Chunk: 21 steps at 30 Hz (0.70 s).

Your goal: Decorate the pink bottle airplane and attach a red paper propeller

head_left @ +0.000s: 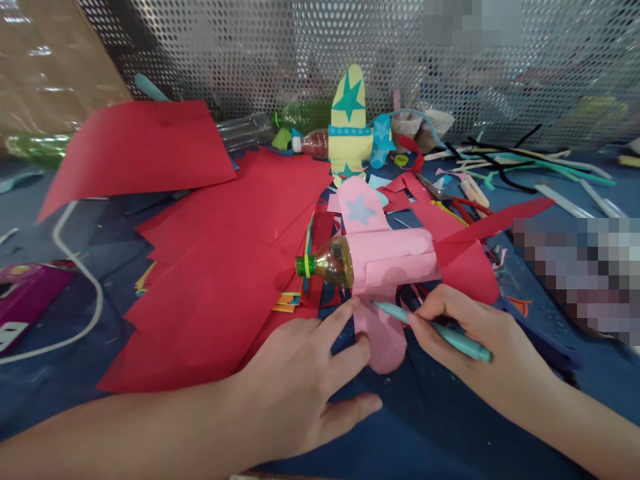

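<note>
I have the right hand [467, 327] pinching a teal pen [463, 342] at the plain near pink wing [384, 343], left hand [295, 370] spread at its edge, far pink wing [367, 190] already starred.

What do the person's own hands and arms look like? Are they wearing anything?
The left hand and right hand are bare, with no gloves, rings or markings to be seen. The left forearm and right forearm show no sleeves, watches or bracelets.

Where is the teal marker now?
Right of centre in the head view, the right hand holds the teal marker, its tip by the lower pink wing.
</note>
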Available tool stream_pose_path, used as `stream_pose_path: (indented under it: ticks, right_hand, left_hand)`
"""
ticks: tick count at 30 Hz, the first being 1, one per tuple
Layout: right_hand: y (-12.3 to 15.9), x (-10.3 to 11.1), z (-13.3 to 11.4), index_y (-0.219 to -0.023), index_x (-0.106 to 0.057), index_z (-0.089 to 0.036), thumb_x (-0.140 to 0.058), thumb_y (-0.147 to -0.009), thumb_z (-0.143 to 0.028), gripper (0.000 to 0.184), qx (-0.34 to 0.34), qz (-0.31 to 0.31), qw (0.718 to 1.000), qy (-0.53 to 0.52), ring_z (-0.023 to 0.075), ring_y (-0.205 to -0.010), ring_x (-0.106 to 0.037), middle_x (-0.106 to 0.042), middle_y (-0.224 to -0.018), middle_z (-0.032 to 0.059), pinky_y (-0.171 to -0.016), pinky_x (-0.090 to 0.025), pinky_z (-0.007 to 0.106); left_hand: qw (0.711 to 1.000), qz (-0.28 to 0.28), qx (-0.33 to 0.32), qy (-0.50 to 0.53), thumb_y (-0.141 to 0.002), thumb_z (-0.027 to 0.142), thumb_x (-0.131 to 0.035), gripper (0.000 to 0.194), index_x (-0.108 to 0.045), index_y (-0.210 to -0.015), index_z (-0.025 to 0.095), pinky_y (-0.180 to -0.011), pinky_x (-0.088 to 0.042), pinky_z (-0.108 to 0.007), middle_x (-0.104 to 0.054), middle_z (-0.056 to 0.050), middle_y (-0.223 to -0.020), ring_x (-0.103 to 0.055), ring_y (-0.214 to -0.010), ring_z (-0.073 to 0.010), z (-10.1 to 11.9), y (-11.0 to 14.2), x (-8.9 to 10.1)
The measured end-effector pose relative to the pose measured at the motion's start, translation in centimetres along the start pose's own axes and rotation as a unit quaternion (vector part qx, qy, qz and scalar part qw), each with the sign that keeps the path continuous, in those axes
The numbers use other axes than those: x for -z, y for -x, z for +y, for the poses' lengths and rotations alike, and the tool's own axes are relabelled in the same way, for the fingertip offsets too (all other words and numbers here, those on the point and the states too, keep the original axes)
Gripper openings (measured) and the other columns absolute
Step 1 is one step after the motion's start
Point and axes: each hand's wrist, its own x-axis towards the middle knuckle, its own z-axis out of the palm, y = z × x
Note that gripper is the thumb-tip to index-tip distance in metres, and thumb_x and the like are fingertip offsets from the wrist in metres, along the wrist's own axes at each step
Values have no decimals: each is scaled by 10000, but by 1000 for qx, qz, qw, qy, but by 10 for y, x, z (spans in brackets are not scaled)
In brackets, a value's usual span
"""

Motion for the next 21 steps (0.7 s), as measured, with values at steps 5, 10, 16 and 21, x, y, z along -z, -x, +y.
stream_pose_path:
  ticks: [5,10,16,21]
  right_hand:
    - [0,-1,1,-705,-409,-235,-521,-860,-209,193,-1,7,1000,15,85,-408,-360,-418,-538,-71,-380,-344,211]
    - [0,1,1,-697,-411,-231,-508,-869,-227,198,-6,2,1000,6,84,-408,-368,-409,-526,-73,-366,-335,202]
    - [3,7,1,-654,-369,-224,-515,-795,-127,225,11,21,999,36,59,-410,-332,-382,-533,-89,-391,-319,174]
    - [3,14,-2,-613,-339,-221,-494,-772,-113,247,22,20,998,58,59,-405,-301,-329,-507,-89,-377,-288,177]
  left_hand:
    - [1000,-1,1,1,-929,453,-413,381,-580,-1104,159,-608,-545,-405,-549,-219,-1263,-655,-819,-281,0,0,0]
    - [1000,3,-1,2,-935,457,-396,388,-583,-1098,158,-610,-544,-408,-557,-216,-1247,-653,-815,-281,-1,1,-1]
    - [1000,-6,4,-6,-913,470,-440,386,-572,-1109,165,-587,-551,-420,-576,-207,-1227,-660,-791,-293,0,0,-1]
    - [1000,-17,7,-7,-901,476,-469,391,-560,-1129,172,-596,-551,-399,-563,-196,-1255,-665,-796,-279,0,2,-1]
